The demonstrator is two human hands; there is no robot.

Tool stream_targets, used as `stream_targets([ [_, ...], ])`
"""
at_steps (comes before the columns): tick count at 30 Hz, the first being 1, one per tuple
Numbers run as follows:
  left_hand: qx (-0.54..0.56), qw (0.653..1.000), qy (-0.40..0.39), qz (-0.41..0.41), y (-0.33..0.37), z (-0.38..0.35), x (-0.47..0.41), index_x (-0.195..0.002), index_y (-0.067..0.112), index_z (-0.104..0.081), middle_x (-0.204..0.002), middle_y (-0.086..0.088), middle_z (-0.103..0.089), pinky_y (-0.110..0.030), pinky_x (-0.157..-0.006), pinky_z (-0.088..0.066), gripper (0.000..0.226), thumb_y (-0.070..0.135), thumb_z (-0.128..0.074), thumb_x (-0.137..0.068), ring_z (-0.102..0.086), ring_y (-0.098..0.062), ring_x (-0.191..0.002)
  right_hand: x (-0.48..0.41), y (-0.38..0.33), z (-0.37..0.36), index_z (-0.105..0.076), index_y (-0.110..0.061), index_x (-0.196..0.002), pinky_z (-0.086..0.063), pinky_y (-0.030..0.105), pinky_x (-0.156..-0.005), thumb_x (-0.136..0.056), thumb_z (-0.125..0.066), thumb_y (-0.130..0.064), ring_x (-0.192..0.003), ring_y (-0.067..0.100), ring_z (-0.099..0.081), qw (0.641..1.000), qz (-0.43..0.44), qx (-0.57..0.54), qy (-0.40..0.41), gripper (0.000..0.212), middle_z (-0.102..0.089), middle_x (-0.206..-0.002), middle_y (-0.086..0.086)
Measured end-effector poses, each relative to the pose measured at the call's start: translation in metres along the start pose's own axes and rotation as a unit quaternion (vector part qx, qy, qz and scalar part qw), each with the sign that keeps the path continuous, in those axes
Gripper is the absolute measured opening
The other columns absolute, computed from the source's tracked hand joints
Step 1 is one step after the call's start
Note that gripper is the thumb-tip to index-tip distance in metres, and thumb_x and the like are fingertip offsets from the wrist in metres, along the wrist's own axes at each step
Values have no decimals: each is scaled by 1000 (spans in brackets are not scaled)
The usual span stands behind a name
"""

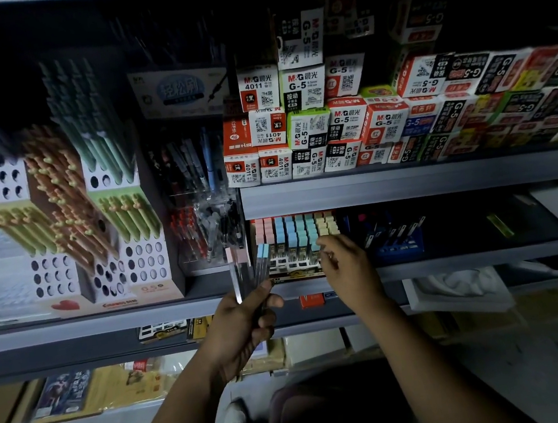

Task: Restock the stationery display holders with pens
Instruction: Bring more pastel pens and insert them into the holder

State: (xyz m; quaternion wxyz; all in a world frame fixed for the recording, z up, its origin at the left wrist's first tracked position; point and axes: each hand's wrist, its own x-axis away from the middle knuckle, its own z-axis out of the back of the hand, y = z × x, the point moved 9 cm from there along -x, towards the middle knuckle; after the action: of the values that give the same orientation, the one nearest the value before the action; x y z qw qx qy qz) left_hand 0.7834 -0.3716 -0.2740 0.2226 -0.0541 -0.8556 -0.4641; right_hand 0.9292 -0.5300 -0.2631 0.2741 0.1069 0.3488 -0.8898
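My left hand (244, 321) grips a small bunch of pens (247, 269) with pink and blue caps, held upright in front of the shelf edge. A display holder (295, 264) on the lower shelf holds rows of pens with pink, blue, teal and yellow caps. My right hand (347, 266) reaches to the holder's front right corner, fingers curled at the pens there. Whether it holds a pen is hidden by the fingers.
Left of the holder stand a clear box of red and black pens (207, 232) and tiered holders of green and orange pens (63, 206). Stacked refill boxes (330, 119) fill the upper shelf. A blue pen holder (397, 240) sits to the right. Cartons and packets lie below.
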Motion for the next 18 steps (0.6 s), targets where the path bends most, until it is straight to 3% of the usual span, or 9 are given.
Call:
stream_targets([
  [4, -6, 1000, 11, -3, 1, -1, -2, -112, 4, -57, -87, -16, -67, -19, -40, -33, 34, 24, -70, -88, -47, -15, -55, 0, 0, 3, -64, -15, -124, -57, 29, -70, -95, -63, -6, -84, 18, -64, 999, -30, -26, -2, 31, -63, -113, 3],
  [7, -1, 1000, 14, -7, 2, -3, -3, -111, 2, -60, -97, -23, -73, -19, -40, -33, 31, 24, -68, -89, -54, -17, -55, -2, -11, 4, -64, -16, -121, -51, 21, -70, -96, -65, -8, -79, 8, -63, 986, -87, -140, -25, 27, -65, -99, -6],
  [10, -5, 1000, 13, -1, -1, -6, -3, -114, 2, -63, -108, -28, -74, -18, -40, -35, 25, 20, -64, -96, -60, -18, -58, -5, -34, -2, -69, -13, -106, -51, 23, -61, -98, -66, -12, -67, 10, -65, 937, -150, -306, -76, 9, -69, -88, 0],
  [13, -13, 1000, 8, 0, -2, -9, -2, -121, 0, -63, -110, -29, -74, -17, -41, -37, 33, 21, -64, -96, -64, -17, -60, -8, -51, 0, -71, -8, -103, -45, 25, -51, -98, -67, -15, -59, 16, -58, 903, -160, -386, -98, 9, -68, -81, 18],
  [18, -19, 1000, 10, -3, -2, -7, -1, -129, -3, -60, -111, -30, -73, -17, -39, -32, 49, 23, -69, -88, -65, -17, -61, -8, -58, -7, -72, -9, -99, -44, 26, -51, -94, -73, -18, -58, 12, -56, 898, -170, -383, -130, 10, -70, -77, 0],
])
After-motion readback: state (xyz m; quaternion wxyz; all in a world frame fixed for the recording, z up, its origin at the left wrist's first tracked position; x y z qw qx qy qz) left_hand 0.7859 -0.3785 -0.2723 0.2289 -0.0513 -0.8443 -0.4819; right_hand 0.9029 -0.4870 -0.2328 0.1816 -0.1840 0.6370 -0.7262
